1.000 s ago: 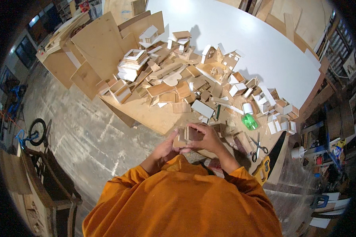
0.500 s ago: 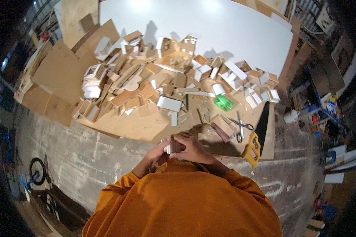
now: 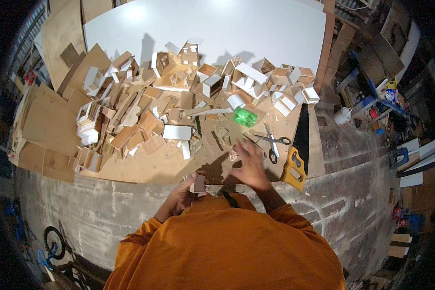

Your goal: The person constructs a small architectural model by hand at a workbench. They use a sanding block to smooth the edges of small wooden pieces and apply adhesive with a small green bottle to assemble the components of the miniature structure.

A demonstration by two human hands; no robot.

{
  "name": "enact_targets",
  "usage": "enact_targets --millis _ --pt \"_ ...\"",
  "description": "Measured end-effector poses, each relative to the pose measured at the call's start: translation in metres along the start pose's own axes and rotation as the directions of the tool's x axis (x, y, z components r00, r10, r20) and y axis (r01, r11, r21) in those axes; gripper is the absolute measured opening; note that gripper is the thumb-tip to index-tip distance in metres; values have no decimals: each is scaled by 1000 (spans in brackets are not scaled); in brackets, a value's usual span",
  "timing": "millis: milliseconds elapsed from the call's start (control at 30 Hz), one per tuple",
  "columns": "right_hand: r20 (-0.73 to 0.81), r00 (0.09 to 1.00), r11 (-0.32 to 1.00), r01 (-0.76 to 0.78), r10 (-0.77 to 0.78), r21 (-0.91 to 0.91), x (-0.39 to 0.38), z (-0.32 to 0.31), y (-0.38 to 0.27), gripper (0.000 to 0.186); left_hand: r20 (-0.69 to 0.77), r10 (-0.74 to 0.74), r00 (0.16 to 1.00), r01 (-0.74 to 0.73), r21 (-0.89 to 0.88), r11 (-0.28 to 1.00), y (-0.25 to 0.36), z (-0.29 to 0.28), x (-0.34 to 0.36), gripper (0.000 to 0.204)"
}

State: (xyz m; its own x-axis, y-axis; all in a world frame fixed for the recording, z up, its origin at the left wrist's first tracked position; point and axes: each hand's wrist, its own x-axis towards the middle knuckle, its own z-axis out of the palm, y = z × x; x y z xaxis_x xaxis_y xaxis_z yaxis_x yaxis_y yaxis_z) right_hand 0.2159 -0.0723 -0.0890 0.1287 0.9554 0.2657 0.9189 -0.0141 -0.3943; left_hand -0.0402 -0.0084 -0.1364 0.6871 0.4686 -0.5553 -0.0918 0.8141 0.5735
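Seemingly the assembly is midway; the left hand (image 3: 181, 193) pinches a small cardboard piece (image 3: 197, 184) close to the body, at the near edge of the surface (image 3: 145, 169); the right hand (image 3: 249, 166), fingers spread, reaches over loose scraps beside the scissors (image 3: 274, 142). Several little cardboard houses (image 3: 188, 53) already stand farther back; a heap of cut panels (image 3: 125, 121) lies unassembled, so much looks left to build.

I note a worn concrete floor (image 3: 106, 212), a large white board (image 3: 217, 29) lit brightly from above, plywood sheets (image 3: 48, 116) stacked at left, and cluttered shelving (image 3: 396, 96) along the right
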Motion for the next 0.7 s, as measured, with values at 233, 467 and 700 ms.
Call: enact_targets --millis 233,467,700 --pt "57 989 987 -140 135 75 7 -5 59 77 21 -65 998 66 -11 998 15 14 1 57" --pt "244 906 359 -368 347 858 7 -2 87 57 82 42 996 -28 -161 987 18 15 -5 61" --pt "436 815 -442 -253 383 861 -14 -10 105 42 197 175 965 -117 -276 954 25 21 -17 59"
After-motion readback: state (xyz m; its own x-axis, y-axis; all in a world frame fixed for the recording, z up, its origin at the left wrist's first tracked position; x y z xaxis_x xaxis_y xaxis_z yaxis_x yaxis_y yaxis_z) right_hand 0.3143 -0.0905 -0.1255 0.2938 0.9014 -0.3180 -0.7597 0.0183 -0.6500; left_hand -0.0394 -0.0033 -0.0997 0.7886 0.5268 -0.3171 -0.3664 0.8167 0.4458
